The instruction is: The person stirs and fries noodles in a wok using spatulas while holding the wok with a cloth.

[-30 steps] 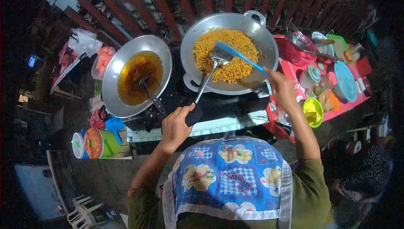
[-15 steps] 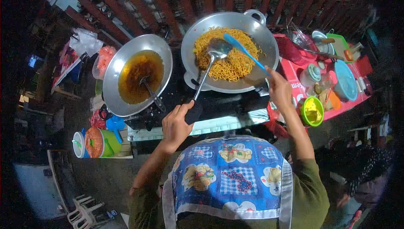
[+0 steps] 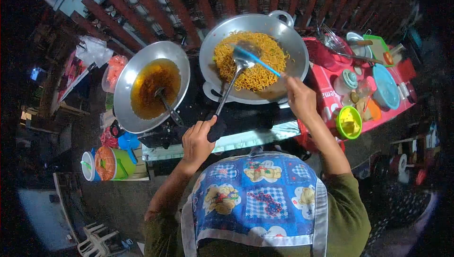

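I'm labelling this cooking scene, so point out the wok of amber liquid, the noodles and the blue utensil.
Wok of amber liquid (image 3: 122, 91): head view, bare wall beside the liquid.
Noodles (image 3: 257, 80): head view, lower part of the heap.
Blue utensil (image 3: 266, 65): head view, its handle.

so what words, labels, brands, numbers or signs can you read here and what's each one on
"ema", on the pink table cover, seemingly part of a longer word I can't make out
Small marks low on the apron: too small to read
Any print on the jars: too small or blurred
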`<state>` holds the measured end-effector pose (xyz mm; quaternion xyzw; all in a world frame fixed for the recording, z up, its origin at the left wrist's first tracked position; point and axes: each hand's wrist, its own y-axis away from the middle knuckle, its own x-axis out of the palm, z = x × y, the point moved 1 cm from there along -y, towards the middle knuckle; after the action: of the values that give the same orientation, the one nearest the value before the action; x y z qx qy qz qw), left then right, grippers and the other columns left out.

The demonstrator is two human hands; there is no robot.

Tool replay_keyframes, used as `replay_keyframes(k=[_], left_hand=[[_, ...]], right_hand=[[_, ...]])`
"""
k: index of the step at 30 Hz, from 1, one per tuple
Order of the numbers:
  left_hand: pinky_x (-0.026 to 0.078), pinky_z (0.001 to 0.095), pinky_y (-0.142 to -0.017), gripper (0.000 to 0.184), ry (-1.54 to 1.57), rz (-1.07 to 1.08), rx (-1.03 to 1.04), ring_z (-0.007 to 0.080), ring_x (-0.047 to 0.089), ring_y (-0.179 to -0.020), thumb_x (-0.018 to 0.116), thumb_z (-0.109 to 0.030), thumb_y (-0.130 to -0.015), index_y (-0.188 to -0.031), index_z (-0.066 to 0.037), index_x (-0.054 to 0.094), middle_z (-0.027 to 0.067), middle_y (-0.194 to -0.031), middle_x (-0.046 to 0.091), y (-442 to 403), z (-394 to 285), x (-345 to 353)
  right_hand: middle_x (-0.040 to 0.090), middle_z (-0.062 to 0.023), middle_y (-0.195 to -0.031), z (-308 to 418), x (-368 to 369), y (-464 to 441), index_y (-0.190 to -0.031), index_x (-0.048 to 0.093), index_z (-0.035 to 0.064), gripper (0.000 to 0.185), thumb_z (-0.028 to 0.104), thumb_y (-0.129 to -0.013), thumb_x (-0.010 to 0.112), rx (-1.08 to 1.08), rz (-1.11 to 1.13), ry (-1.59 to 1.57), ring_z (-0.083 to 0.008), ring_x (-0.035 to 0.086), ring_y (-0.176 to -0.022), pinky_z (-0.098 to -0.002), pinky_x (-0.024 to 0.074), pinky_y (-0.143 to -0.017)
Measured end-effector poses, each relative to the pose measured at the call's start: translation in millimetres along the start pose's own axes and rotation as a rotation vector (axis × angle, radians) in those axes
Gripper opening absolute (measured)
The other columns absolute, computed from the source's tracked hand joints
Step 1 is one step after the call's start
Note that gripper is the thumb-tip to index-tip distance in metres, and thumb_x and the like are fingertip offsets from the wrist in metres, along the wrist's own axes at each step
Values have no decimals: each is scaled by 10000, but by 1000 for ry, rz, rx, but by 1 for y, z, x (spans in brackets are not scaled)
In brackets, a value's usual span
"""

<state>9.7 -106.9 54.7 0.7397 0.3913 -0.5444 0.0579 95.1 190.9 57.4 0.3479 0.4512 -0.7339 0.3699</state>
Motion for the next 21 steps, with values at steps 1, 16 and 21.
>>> replay_keyframes(k=[1,16,21], left_hand=[[466,347,-652,558,10,-4,6,282,586,-766,730,-32,-535,-1069,-68,575,111,-841,581,1,1,2],[480,319,-682,548,39,2,-10,267,600,-800,740,-57,-547,-1066,-60,567,98,-886,596,-12,2,4],[490,314,-659,557,46,-3,1,258,605,-782,754,-54,-562,-1082,-57,555,96,-875,595,-11,9,7]], right_hand=[[587,-117,-894,-15,12,-1,-1087,534,181,414,7,-712,514,43,-49,15,-319,592,-749,-409,483,-592],[581,-103,-825,-37,2,13,-1139,515,190,422,18,-753,523,94,-188,-142,-327,580,-698,-411,467,-570],[596,-104,-880,-50,-2,9,-1142,511,167,393,42,-770,541,154,-54,-12,-319,587,-744,-399,468,-592]])
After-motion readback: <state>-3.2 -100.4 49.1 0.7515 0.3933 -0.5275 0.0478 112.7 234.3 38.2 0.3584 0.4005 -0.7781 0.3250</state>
